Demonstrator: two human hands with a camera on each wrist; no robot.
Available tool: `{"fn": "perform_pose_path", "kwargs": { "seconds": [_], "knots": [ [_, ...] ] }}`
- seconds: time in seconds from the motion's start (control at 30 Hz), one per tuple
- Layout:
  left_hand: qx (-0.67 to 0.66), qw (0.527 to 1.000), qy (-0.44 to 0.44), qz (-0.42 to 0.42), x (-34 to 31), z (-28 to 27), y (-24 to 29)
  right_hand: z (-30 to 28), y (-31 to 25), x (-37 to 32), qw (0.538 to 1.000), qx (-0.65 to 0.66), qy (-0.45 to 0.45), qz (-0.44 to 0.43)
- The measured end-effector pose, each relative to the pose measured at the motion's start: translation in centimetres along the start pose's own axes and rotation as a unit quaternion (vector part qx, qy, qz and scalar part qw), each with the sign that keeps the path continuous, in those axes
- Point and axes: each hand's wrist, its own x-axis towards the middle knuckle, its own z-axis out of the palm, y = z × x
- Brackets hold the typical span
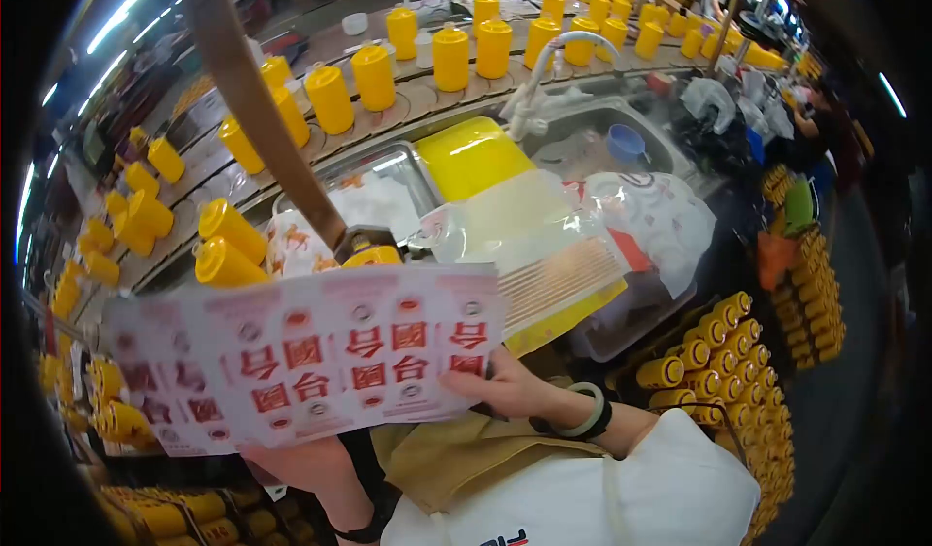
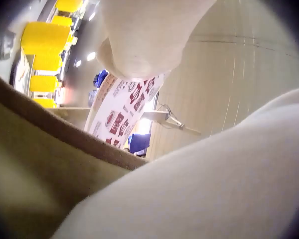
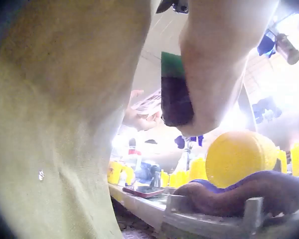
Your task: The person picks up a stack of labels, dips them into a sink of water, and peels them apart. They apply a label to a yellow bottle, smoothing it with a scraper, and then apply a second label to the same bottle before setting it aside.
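Observation:
Printed sheets (image 1: 311, 352) with red characters are held up in front of the body, spread between both hands. My right hand (image 1: 500, 386) pinches their lower right side, thumb in front. At the bottom edge my left hand (image 1: 301, 463) holds them from below, its fingers hidden behind the paper. In the left wrist view the left hand (image 2: 142, 42) is large and close, with the curved printed paper (image 2: 122, 112) beyond it. A forearm (image 3: 214, 64) fills the upper part of the right wrist view; farther off, a hand (image 3: 139, 118) touches the paper (image 3: 149, 103).
Yellow canisters (image 1: 450, 59) line a curved conveyor (image 1: 408, 109). Beyond the sheets are a metal sink (image 1: 631, 119), a faucet (image 1: 529, 109), yellow sheeting (image 1: 474, 158) and plastic bags (image 1: 650, 216). A brown post (image 1: 257, 99) stands at left; stacked canisters (image 1: 723, 357) lie at right.

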Motion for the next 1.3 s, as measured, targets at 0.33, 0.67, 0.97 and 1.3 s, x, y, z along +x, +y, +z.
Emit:
{"fn": "perform_pose_path", "kwargs": {
  "seconds": [0.33, 0.67, 0.97, 1.3],
  "knots": [
    [0.219, 0.941, -0.256, 0.048, 3.7, 1.6, -4.9, -29.3, -15.3, -7.3, 0.798, -0.276, 0.515, -0.148],
    [0.297, 0.948, -0.119, -0.008, 3.6, 2.0, -7.4, -49.9, -22.2, -0.9, 0.845, -0.322, 0.423, 0.058],
    [0.331, 0.942, -0.054, 0.013, 3.4, 2.5, -8.3, -56.9, -19.5, 7.2, 0.810, -0.472, 0.301, 0.175],
    [0.338, 0.935, -0.106, -0.013, 2.9, 3.2, -9.0, -54.0, -11.0, 12.1, 0.422, -0.794, 0.365, 0.243]
  ]
}}
